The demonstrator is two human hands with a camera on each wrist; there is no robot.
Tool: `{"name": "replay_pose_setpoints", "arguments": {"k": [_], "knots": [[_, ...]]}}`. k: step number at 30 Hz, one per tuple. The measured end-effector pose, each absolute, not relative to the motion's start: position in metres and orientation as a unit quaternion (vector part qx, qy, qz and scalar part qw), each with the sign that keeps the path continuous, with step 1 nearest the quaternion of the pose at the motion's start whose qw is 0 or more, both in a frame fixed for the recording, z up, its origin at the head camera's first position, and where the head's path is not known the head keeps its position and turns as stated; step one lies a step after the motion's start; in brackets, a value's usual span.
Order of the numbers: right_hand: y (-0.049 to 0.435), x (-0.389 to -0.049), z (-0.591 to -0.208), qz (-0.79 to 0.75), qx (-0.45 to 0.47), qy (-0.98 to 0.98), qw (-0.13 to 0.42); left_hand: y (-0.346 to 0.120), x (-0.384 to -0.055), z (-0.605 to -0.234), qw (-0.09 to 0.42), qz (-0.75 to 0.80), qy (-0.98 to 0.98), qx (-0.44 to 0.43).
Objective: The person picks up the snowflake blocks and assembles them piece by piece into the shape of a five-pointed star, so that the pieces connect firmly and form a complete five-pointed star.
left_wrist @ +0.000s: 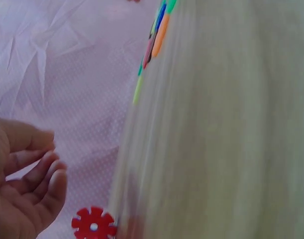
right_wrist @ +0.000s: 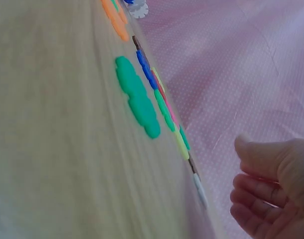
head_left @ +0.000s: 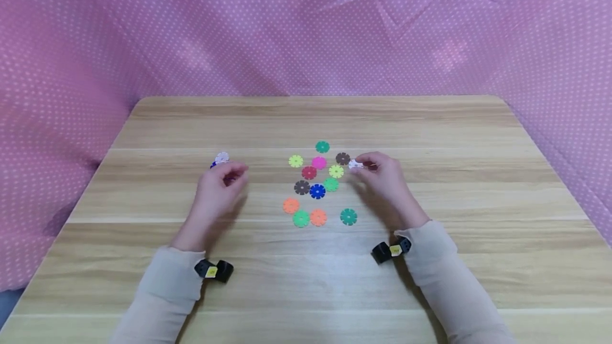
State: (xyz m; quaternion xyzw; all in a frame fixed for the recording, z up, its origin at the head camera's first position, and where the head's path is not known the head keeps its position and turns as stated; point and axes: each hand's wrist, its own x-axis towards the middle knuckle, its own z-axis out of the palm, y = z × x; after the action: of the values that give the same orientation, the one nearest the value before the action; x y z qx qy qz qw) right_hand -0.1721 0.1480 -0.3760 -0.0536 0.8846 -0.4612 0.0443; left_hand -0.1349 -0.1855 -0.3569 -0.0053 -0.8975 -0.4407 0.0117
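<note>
My left hand [head_left: 221,187], fingers loosely bent and holding nothing, hovers beside a small cluster of notched plastic discs. Of that cluster, a white disc [head_left: 222,157] and the edge of a blue disc [head_left: 213,164] show past the hand in the head view. A red notched disc [left_wrist: 94,225] stands upright just below the fingers in the left wrist view. On the other side, my right hand [head_left: 382,174] reaches over a white disc [head_left: 355,164] lying flat; in the right wrist view that disc [right_wrist: 200,190] lies apart from the bent fingers.
Several loose notched discs lie flat mid-table, among them a pink disc [head_left: 319,162], a blue disc [head_left: 317,191], an orange disc [head_left: 290,205] and a dark green disc [head_left: 348,216]. The wooden table [head_left: 306,280] ends at a pink dotted curtain [head_left: 306,31].
</note>
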Motion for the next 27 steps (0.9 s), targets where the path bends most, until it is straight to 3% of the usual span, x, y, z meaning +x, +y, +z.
{"name": "replay_pose_setpoints", "arguments": {"k": [4,13,27], "knots": [[0.152,-0.18,-0.381,-0.452,-0.038,0.89,0.045,-0.176,-0.136,-0.358,-0.06,-0.425,-0.902,-0.047],[0.155,-0.194,-0.389,-0.389,-0.054,0.917,0.068,-0.152,-0.137,-0.364,-0.152,-0.361,-0.912,-0.124],[0.151,-0.2,-0.391,-0.322,-0.087,0.938,0.091,-0.124,-0.138,-0.37,-0.167,-0.292,-0.925,-0.179]]}}
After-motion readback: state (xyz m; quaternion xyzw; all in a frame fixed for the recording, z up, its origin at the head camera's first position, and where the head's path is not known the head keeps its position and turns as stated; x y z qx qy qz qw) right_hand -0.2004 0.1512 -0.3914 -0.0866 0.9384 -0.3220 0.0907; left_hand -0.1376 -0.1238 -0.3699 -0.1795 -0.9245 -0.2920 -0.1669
